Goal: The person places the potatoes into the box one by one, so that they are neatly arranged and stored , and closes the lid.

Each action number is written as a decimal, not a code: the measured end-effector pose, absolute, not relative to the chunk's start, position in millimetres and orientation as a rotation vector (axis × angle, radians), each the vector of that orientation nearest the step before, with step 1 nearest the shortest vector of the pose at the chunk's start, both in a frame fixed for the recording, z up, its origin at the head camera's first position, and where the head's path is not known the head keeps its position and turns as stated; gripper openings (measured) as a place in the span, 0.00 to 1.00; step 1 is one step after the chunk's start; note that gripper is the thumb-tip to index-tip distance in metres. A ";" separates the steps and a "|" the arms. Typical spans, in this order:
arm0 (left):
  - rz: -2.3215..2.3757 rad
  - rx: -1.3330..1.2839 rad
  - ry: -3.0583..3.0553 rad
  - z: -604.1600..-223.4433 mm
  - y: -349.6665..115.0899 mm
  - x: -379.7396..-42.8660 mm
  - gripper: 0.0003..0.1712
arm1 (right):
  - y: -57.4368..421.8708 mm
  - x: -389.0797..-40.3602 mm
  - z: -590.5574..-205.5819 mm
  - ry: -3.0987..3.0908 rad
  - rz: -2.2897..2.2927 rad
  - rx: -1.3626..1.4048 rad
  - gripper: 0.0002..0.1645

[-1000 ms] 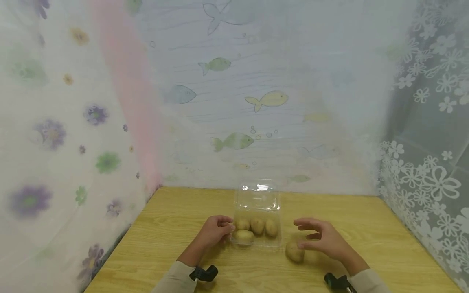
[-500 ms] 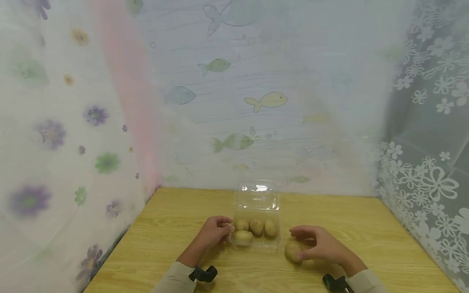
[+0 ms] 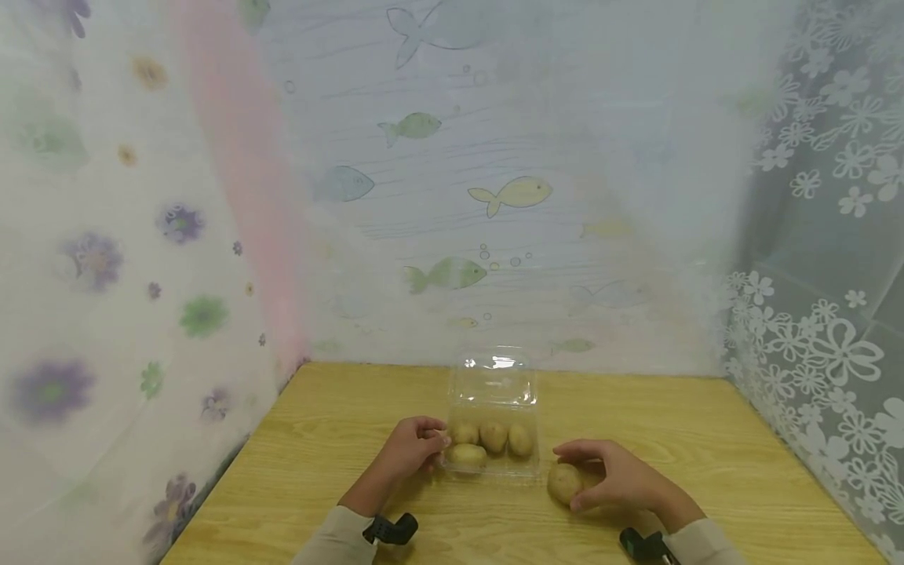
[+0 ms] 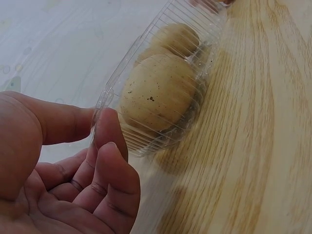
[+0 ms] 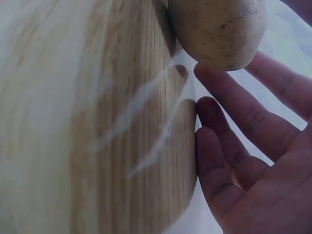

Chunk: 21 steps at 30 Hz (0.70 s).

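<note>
Wood-grain table: left hand pinches clear container at left; right hand, held low, curves fingers round potato.

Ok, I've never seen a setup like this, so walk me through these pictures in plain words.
There is no machine doing the work here: a person uses two bare hands. The wide picture comes from a camera worn on the head, looking forward and down. The two close-ups come from cameras worn on the wrists, probably the black gadgets.

On the wood-grain table stands a clear plastic box with its lid raised. Four potatoes show inside it. The left hand has its grip on the box's left edge. The right hand curves its grip around another potato, outside the box, to its right.
</note>
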<state>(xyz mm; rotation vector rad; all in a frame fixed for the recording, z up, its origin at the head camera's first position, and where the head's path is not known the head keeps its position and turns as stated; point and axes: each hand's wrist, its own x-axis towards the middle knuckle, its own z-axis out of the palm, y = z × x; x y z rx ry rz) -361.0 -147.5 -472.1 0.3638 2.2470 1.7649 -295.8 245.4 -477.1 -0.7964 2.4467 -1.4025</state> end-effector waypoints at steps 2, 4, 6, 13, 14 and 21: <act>1.763 0.365 2.246 -472.2 -147.6 -361.2 0.24 | 245.9 -295.8 -477.7 2.462 -1.380 -0.797 0.44; 1.761 0.367 2.249 -472.1 -147.6 -361.0 0.24 | 246.5 -295.9 -478.6 2.470 -1.366 -0.802 0.44; 1.760 0.365 2.252 -471.8 -147.6 -360.1 0.24 | 246.9 -296.0 -479.1 2.466 -1.362 -0.808 0.43; 1.755 0.348 2.261 -470.8 -147.1 -357.3 0.25 | 247.4 -295.9 -479.9 2.435 -1.361 -0.825 0.41; 1.752 0.355 2.263 -470.9 -147.2 -357.1 0.25 | 247.4 -295.8 -479.7 2.435 -1.360 -0.824 0.40; 1.744 0.361 2.259 -467.6 -146.1 -356.9 0.25 | 248.9 -295.9 -478.4 2.439 -1.360 -0.811 0.37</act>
